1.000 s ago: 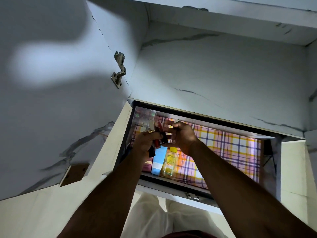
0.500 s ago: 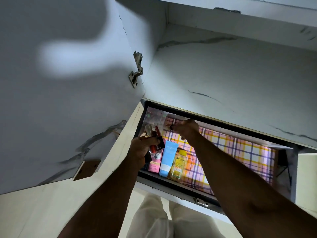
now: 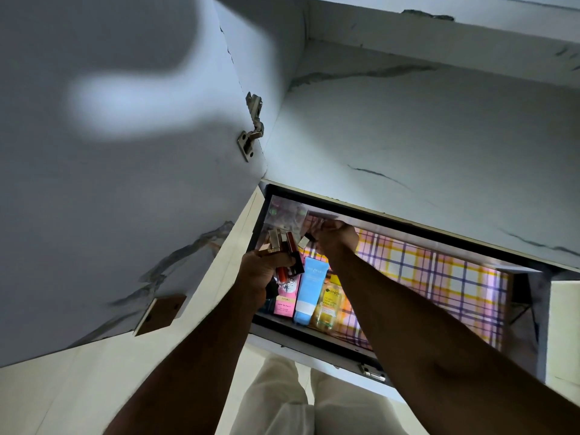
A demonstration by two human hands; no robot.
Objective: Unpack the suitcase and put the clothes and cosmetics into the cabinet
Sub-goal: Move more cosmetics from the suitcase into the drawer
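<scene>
Stowed below hands: pink tube (image 3: 285, 301), blue tube (image 3: 310, 290), yellow bottle (image 3: 329, 306) in drawer (image 3: 314, 335) | left hand (image 3: 266, 271) clutching lipsticks (image 3: 282, 246) | right hand (image 3: 337, 237) closed, setting small item beyond | clothes, suitcase unseen

A shiny metal hinge (image 3: 252, 127) sits at the right edge of a big white door (image 3: 110, 183) with thin grey marble lines. A small brown wooden block (image 3: 160, 313) is stuck near the bottom edge of that door. Pale cream trousers (image 3: 301, 400) show at the bottom. 1 small silver latch (image 3: 372, 372) sits on the front edge lower down.
</scene>
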